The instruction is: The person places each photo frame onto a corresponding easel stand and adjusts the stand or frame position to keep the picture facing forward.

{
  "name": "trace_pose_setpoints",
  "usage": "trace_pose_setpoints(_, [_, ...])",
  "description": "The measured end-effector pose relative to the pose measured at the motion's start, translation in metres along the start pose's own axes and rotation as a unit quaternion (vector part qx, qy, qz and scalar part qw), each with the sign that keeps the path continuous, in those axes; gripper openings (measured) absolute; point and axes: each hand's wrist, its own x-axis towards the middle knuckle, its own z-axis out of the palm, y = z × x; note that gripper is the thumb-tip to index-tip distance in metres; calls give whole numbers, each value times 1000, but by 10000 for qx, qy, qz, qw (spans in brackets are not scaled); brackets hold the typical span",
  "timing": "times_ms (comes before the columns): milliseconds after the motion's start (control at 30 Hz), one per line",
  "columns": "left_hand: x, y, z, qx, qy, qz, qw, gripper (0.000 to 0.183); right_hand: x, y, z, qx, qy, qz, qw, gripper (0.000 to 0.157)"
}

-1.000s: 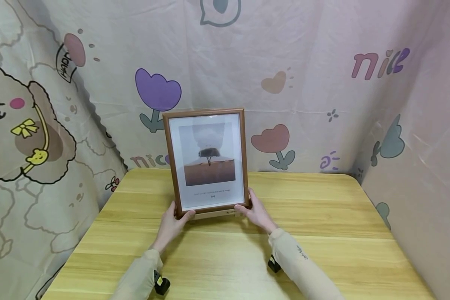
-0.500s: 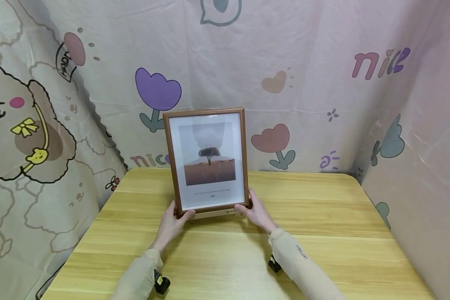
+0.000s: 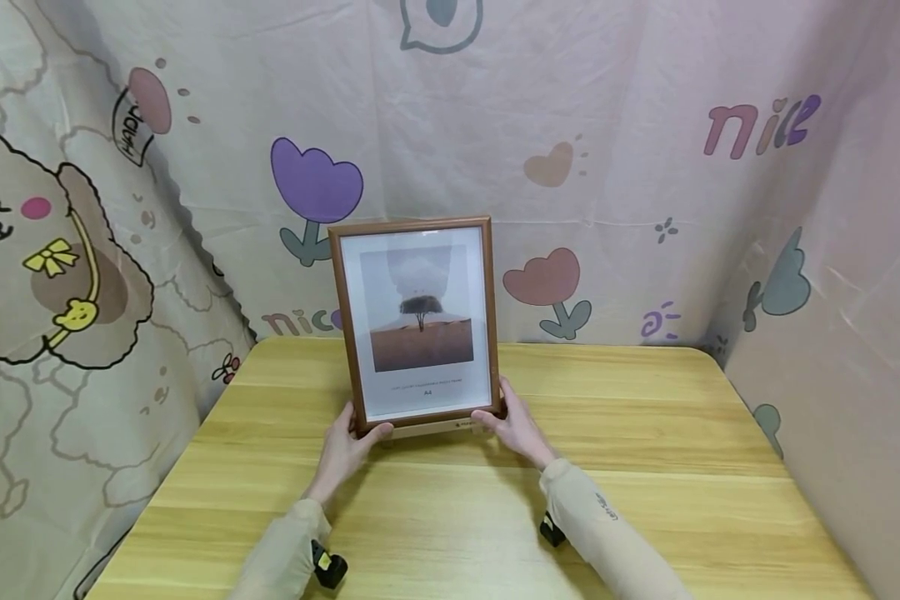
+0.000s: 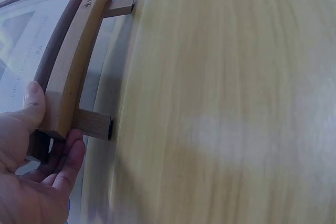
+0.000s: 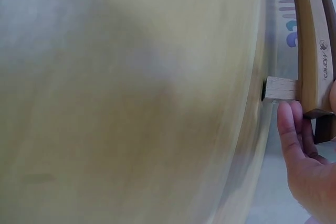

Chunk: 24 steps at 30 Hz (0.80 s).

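A brown-edged picture frame [image 3: 423,312] with a lone-tree print stands near the middle of the table, leaning slightly back. Its lower edge sits behind a light wooden ledge [image 4: 73,61], stamped with lettering, that has short legs [image 5: 282,88] on the table side. My left hand [image 3: 341,450] grips the lower left corner, thumb in front at the ledge and fingers underneath and behind. At the lower right corner my right hand [image 3: 517,425] holds on in the same way, thumb across the front. The back of the frame is hidden in the head view.
The light wood-grain table [image 3: 607,417] spreads out around the frame. Behind it and on both sides hang printed cloths [image 3: 435,142] with flowers and cartoon figures. A small black camera [image 3: 330,569] is strapped at each wrist over beige sleeves [image 3: 607,521].
The frame and both hands have shifted very slightly to the right. The grips look the same.
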Motion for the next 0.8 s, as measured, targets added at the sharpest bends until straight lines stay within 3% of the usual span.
trace_pose_setpoints(300, [2,2,6,-51,36,25,10000,59,-2,1,-4,-27,75,17,10000,81])
trace_pose_setpoints(800, [5,5,13,-255,-67,70,9996,46,-7,6,-13,-131,122,280,9994,92])
